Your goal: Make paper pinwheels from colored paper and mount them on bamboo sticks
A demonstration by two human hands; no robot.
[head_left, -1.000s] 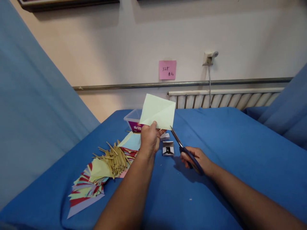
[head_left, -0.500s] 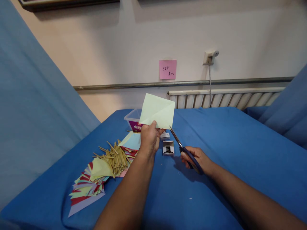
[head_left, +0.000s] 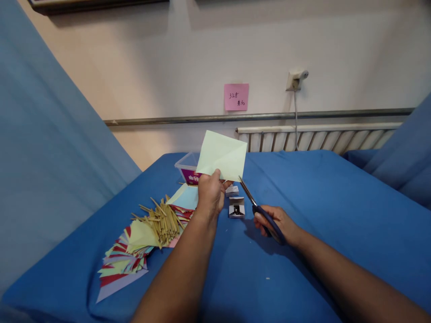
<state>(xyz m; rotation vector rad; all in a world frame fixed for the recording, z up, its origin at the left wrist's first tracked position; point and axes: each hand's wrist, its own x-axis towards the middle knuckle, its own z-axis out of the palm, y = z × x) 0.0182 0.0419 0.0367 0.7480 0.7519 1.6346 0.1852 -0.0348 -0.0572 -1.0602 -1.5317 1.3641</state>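
Note:
Pinched at its lower edge, a pale green sheet of paper (head_left: 222, 153) is held up by my left hand (head_left: 211, 193), thumb in front and fingers behind. Crease lines run across the sheet. My right hand (head_left: 274, 222) grips a pair of scissors (head_left: 249, 194) by dark blue handles. The scissor tips point up and left, at the paper's lower right corner; whether they touch it I cannot tell. The blades look nearly closed. Below the paper, a small open white box (head_left: 236, 208) with dark shiny bits inside stands on the blue cloth.
Left of my left arm lie a pile of thin tan sticks (head_left: 164, 224) and a fanned stack of coloured paper (head_left: 124, 258). Behind my left hand stands a clear plastic tub (head_left: 184, 167) with a purple label. Another small white box (head_left: 232, 191) sits behind the open one.

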